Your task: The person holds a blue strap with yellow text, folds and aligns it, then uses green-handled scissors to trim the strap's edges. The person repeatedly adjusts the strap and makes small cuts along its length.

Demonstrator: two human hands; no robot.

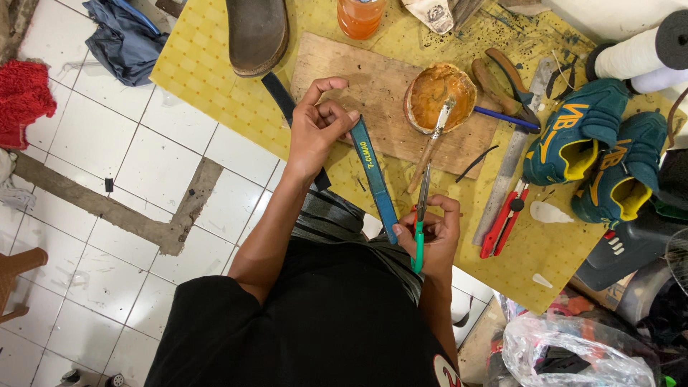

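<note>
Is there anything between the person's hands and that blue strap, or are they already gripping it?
Nothing visible stands between. The left hand pinches the blue strap's far end, the right hand holds its near end along with green-handled scissors.

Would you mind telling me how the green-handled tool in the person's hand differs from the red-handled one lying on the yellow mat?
The green-handled tool is gripped in the right hand, its metal tip pointing up and away from the person; the red-handled tool lies untouched on the yellow mat. The green one has a single slim handle, the red one two handles side by side. The green one sits beside the blue strap that both hands hold; the red one rests against a metal ruler. Both are small hand tools.
</note>
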